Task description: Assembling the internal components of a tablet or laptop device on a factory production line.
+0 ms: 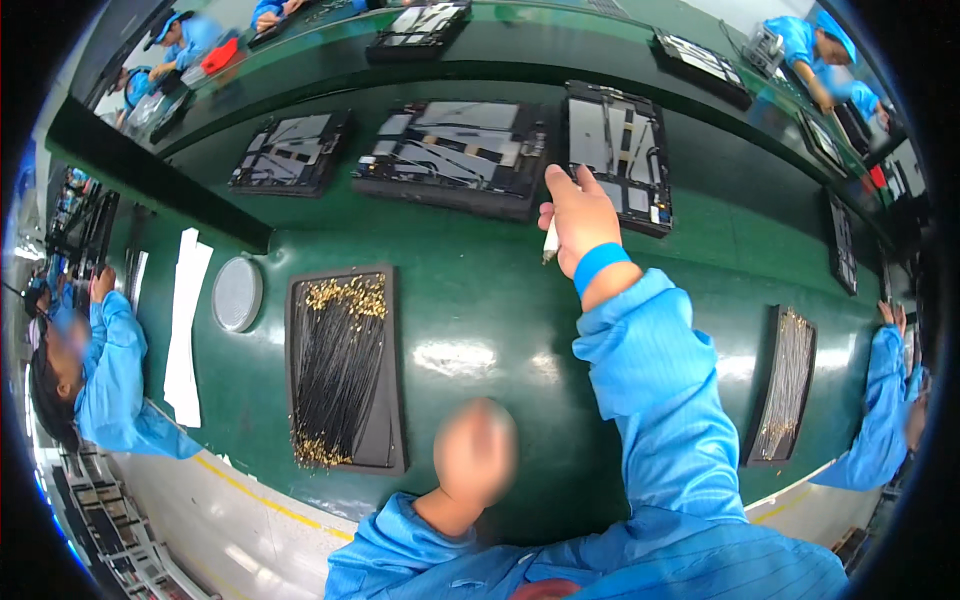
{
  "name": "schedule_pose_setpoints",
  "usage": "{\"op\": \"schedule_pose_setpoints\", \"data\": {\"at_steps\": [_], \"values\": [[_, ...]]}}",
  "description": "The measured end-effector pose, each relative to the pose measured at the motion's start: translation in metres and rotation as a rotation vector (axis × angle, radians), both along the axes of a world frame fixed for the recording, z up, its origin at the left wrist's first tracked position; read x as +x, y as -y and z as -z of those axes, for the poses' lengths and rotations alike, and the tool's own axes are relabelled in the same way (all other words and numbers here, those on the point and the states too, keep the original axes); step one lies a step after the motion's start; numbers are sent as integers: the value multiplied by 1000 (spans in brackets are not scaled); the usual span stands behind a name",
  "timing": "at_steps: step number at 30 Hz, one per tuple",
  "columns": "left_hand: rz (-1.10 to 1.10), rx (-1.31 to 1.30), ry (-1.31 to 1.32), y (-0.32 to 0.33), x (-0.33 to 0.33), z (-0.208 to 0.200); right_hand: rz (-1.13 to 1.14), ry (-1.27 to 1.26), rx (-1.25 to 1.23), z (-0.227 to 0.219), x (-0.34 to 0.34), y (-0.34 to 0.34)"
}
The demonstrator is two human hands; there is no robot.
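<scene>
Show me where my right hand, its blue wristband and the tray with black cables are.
Right hand (584, 216): head view, back of the hand.
Blue wristband (601, 267): head view, middle of the band.
Tray (384, 436): head view, bare lower right part.

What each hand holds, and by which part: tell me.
The right hand holds a white tool, its gripped part hidden by the fingers; one end sticks out. The left hand is too blurred to tell.

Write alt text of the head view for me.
A person's right hand, gripping a small white object, is at a black-framed device over a green bench. The blurred left hand is beside a tray of gold-tipped black cables.
</scene>
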State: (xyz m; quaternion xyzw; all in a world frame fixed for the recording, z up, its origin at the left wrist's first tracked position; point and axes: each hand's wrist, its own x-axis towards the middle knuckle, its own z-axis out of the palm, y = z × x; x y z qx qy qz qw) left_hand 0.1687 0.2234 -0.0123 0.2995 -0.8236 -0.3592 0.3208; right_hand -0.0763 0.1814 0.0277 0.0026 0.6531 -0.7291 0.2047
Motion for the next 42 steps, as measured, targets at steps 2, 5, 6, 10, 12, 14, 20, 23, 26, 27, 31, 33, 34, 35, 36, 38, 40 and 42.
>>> {"op": "schedule_pose_setpoints", "data": {"at_steps": [2,5,6,10,12,14,20,23,26,27,31,33,34,35,36,38,40,42], "values": [[2,31,12,0,2,0,79,51,-22,9,-6,-11],[9,67,43,-1,1,-3,228,380,-118,19,-21,-56],[21,76,45,-3,0,-2,283,482,-173,19,-25,-69],[-23,163,30,-6,4,4,382,648,-378,38,-41,-69],[-25,143,57,-6,2,2,470,650,-419,41,-51,-61],[-18,133,57,-8,0,-1,588,650,-418,35,-56,-55],[-6,126,53,-11,-4,-1,355,638,-316,37,-67,-73],[-23,130,64,-12,-5,2,290,598,-222,27,-43,-94],[-60,152,68,-14,-6,3,216,691,-152,22,-3,-134],[-89,156,71,-15,-6,3,206,735,-178,22,13,-147],[-69,271,64,-16,-15,-2,77,895,-257,2,91,-193],[-91,416,150,-17,-24,-12,13,981,-290,-5,125,-210],[-83,414,157,-25,-28,-21,-16,1046,-309,-14,139,-216],[-66,898,9,-35,-32,-36,-77,1053,-290,-18,151,-221],[-41,1384,-147,-49,-40,-49,-133,1054,-268,-22,160,-226],[36,1461,-282,-65,-42,-57,-153,1049,-239,-31,177,-230],[194,1419,-305,-63,-39,-52,-304,1024,-238,-26,186,-237],[238,1361,-315,-70,-36,-63,-604,890,-35,-30,194,-249]]}}
